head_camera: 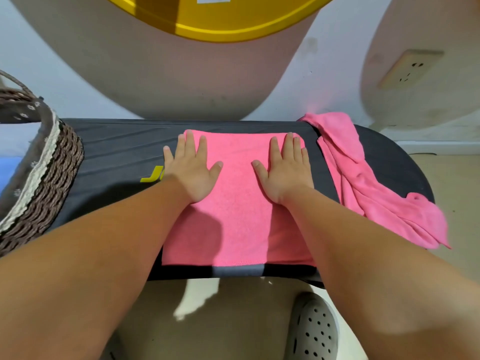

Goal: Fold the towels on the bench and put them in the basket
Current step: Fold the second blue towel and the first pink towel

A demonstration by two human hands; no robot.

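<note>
Smoothing a flat pink terry towel [239,203], spread midway along the black padded bench [117,152], with left hand [191,170] and right hand [284,170] pressed palm-down, fingers straight and splayed, gripping nothing. Likely next: pinching one edge and folding it over squarely. Counting two towels, the second a crumpled pink towel [363,183] at the bench's right end, and one brown woven basket [52,165] at its left end.
</note>
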